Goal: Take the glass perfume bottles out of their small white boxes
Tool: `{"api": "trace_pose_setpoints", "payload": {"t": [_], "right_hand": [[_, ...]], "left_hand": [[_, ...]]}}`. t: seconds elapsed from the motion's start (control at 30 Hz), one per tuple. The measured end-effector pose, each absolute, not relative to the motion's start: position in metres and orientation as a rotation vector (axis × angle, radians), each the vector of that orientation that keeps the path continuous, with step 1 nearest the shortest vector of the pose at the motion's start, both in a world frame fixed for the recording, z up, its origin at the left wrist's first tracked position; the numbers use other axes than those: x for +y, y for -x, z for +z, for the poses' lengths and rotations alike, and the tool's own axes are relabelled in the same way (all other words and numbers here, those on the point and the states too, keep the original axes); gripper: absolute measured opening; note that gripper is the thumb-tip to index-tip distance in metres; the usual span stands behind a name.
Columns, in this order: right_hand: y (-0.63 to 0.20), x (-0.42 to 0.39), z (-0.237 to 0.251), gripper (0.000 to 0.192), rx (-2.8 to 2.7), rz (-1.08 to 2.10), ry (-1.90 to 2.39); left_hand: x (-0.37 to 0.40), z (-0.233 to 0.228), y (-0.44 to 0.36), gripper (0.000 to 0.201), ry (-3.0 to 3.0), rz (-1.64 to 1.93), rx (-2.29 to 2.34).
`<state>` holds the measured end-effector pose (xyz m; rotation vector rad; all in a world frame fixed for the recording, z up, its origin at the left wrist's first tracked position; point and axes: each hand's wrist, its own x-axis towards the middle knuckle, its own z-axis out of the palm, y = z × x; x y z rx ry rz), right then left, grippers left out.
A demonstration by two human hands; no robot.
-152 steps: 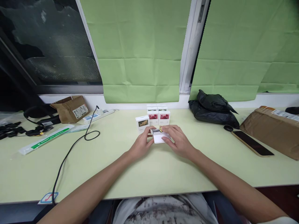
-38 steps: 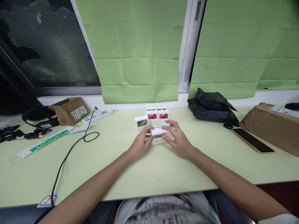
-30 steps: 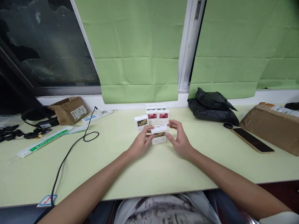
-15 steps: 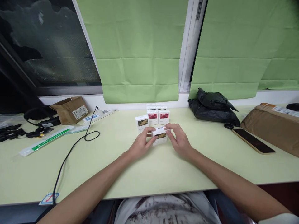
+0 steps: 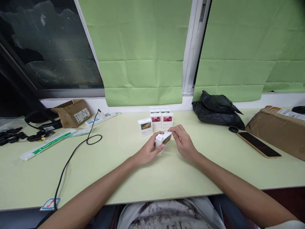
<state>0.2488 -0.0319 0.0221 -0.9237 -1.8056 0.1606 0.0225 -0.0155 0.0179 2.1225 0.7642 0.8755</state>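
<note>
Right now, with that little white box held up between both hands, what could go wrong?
The small box is tilted and held only by fingertips of the left hand and right hand, so it might slip onto the table. The stacked boxes and the single box stand just behind the hands; a forward nudge could topple them.

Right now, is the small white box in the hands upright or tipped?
Tipped: the small white box leans between left hand and right hand.

A small white carton (image 5: 163, 140) with a brownish-gold picture on its face is tilted, lifted just above the pale green table (image 5: 133, 171), in front of similar standing cartons (image 5: 161, 119).
</note>
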Motion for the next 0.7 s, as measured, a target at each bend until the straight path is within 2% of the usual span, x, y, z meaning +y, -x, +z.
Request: {"api": "trace_pose_setpoints", "payload": {"t": [0.23,0.4,0.7], "right_hand": [[-0.2493,-0.0332,0.0223,0.026,-1.748,0.215,0.964],[-0.2494,-0.0336,0.0234,0.023,-1.750,0.241,0.946],[-0.2497,-0.0336,0.0203,0.019,-1.840,0.291,0.869]], "left_hand": [[-0.0188,0.0222,-0.0260,0.044,-2.067,0.826,0.692],[-0.0120,0.0179,-0.0277,0.050,-1.951,0.812,0.657],[-0.0149,0.0185,-0.0272,0.054,-2.084,0.814,0.620]]}}
